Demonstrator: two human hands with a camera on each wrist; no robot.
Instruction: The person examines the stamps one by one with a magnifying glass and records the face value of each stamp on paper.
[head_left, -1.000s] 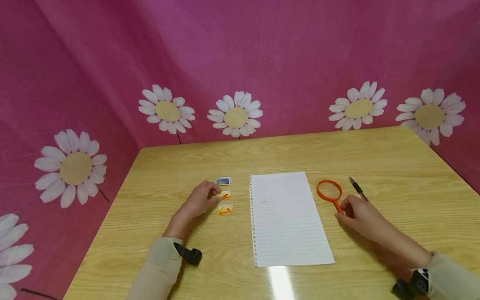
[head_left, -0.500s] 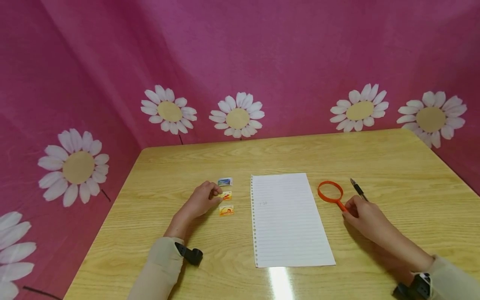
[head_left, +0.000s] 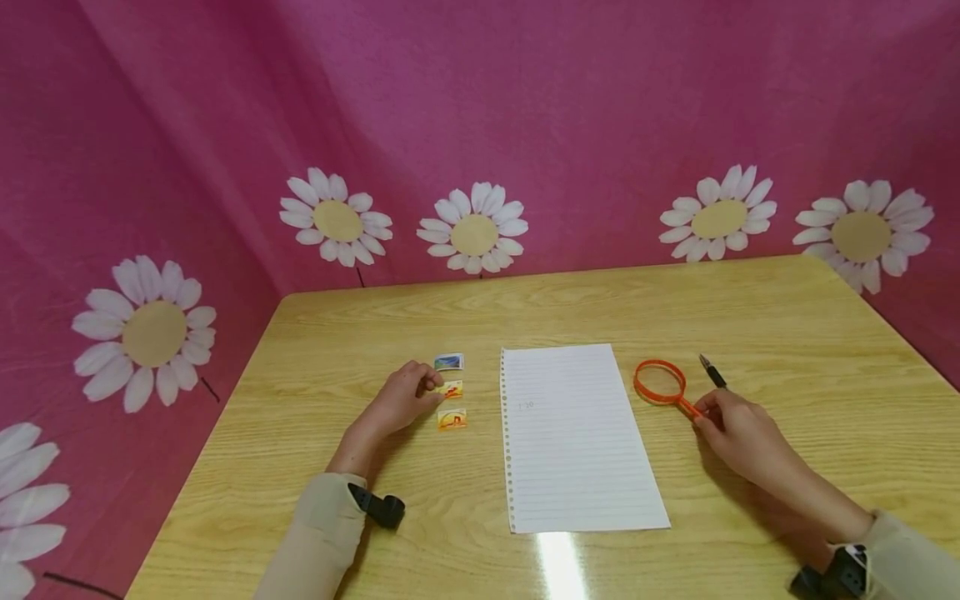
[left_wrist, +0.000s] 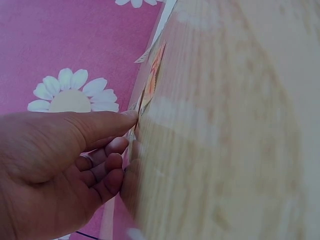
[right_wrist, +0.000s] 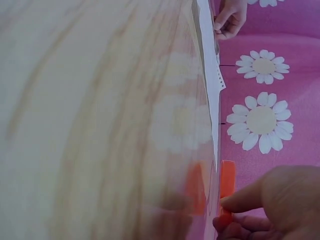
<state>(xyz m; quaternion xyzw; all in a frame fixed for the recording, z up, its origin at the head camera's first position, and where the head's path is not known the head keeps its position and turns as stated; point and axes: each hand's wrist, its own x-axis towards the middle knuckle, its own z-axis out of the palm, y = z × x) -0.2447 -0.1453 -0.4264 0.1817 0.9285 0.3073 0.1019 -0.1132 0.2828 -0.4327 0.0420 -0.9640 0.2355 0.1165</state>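
Note:
Three small stamps lie in a column left of the paper: a blue picture stamp at the back, a yellow-and-red stamp in the middle and another yellow-and-red stamp at the front. My left hand pinches the left edge of the middle stamp; in the left wrist view the thumb meets its edge and the other fingers curl below. My right hand grips the handle end of an orange magnifying glass, whose ring is low over the table or on it; I cannot tell which.
A sheet of lined loose-leaf paper with a small handwritten mark lies mid-table. Just behind my right hand is a black pen, partly hidden by it. Pink flowered cloth hangs behind the wooden table.
My right hand has shifted slightly right, swinging the magnifying glass's handle to the right while its ring stays nearly in place. The left hand and the stamps have stayed put.

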